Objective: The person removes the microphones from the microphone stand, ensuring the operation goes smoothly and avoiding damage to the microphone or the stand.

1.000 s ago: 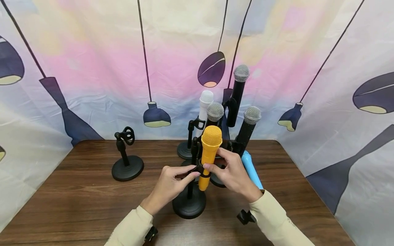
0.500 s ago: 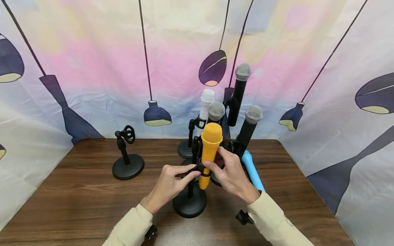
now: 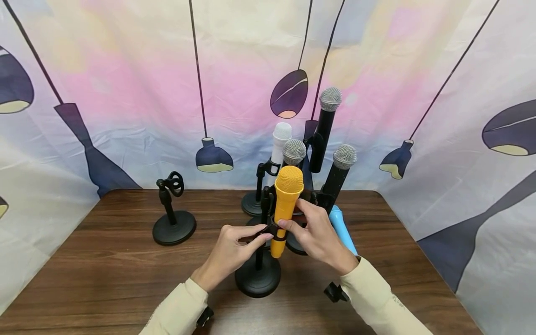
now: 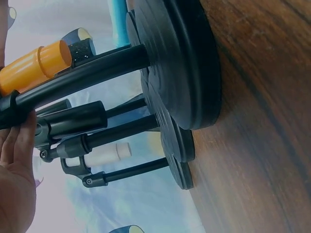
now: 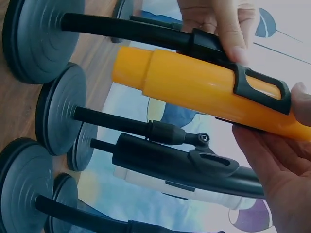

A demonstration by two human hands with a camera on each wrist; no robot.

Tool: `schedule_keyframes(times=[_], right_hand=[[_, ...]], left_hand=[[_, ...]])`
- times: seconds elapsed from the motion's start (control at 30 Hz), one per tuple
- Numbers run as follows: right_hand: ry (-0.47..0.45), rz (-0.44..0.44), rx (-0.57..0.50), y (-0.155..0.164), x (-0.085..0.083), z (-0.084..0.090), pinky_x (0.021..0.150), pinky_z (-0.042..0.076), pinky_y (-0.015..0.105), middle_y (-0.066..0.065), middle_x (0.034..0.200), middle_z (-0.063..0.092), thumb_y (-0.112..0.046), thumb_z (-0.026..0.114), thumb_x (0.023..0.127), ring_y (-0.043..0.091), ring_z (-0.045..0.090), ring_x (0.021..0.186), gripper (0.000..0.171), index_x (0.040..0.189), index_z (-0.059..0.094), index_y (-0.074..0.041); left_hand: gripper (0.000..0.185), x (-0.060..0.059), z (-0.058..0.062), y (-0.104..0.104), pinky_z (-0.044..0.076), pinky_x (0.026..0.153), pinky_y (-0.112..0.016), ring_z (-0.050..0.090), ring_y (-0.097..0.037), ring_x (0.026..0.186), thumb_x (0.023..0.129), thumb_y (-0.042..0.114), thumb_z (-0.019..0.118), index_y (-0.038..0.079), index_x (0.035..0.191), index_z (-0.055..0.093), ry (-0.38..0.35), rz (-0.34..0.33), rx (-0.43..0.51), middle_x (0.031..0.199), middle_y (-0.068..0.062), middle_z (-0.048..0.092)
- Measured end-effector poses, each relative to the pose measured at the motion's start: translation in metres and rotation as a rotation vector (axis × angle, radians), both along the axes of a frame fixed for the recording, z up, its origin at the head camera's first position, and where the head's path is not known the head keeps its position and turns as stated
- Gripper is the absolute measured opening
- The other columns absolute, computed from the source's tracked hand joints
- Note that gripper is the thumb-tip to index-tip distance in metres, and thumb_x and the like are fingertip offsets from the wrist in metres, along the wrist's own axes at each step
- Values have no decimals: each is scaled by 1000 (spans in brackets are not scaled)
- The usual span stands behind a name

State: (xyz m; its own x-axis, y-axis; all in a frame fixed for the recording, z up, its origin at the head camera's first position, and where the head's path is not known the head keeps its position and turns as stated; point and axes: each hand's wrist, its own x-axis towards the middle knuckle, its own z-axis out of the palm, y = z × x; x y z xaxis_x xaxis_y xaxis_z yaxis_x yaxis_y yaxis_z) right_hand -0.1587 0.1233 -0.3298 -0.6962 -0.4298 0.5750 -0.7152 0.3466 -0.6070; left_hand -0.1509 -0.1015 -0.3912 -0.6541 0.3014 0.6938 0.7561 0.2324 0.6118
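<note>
Head view: the right hand pinches the yellow microphone, tilted slightly, head up, in the clip of the nearest black stand; the left hand pinches the clip's joint between thumb and fingers. Left wrist view: the microphone's tail projects beside the stand; the left fingertips are partly hidden. Right wrist view: the clip wraps the microphone, between the 2 hands. Good seating probably calls for a braced clip and a push along the microphone's length, without tipping the stand.
</note>
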Motion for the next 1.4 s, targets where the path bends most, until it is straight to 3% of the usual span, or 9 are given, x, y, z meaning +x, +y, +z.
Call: schedule_keyframes(times=[0.1,0.3,0.43,0.6,0.83,1.1,1.3,1.4], right_hand=[[-19,3,6,1,1,1,85,58,30,5,115,68,-12,75,94,18,69,105,35,125,62,-5],[-104,37,31,5,0,6,87,57,30,5,118,66,-11,82,87,20,68,108,52,132,58,-6],[-75,43,69,5,-2,9,84,58,29,5,116,67,-11,79,90,20,68,106,46,130,58,-5],[-35,19,92,2,0,9,81,58,27,5,113,68,-13,74,94,19,69,102,39,127,55,-4],[-97,46,56,5,0,11,84,58,33,6,119,64,-11,83,86,21,67,109,56,134,54,-6],[-56,23,113,2,0,11,85,58,30,6,115,66,-14,73,95,19,69,103,43,130,51,-3],[-111,31,74,6,0,11,88,57,35,7,120,64,-12,81,88,22,67,109,55,134,52,-4],[-98,39,78,7,0,10,88,57,35,5,119,65,-11,81,87,20,67,108,53,132,54,-5]], left_hand=[[26,0,0,0,58,59,-27,72,-10,70,92,12,77,2,116,76,3,-2,-1,106,-9,75],[25,-1,-1,1,53,53,-21,66,-11,57,92,12,77,2,115,77,5,-6,0,104,-8,76],[26,0,-2,0,56,58,-23,72,-12,69,92,12,77,2,116,77,4,0,3,105,-9,75],[27,0,0,1,57,61,-22,73,-13,70,93,13,76,2,117,76,0,0,-8,108,-10,75],[25,1,1,1,54,55,-20,68,-13,59,92,12,77,3,115,77,9,0,-5,105,-9,76],[26,1,-1,2,55,57,-20,70,-17,59,91,11,78,2,115,77,9,7,5,106,-10,75],[26,1,-1,3,55,56,-22,70,-18,61,91,11,78,3,115,77,-3,5,7,106,-9,75],[26,1,-1,3,55,55,-23,70,-16,61,90,10,79,3,115,77,7,12,9,105,-9,76]])
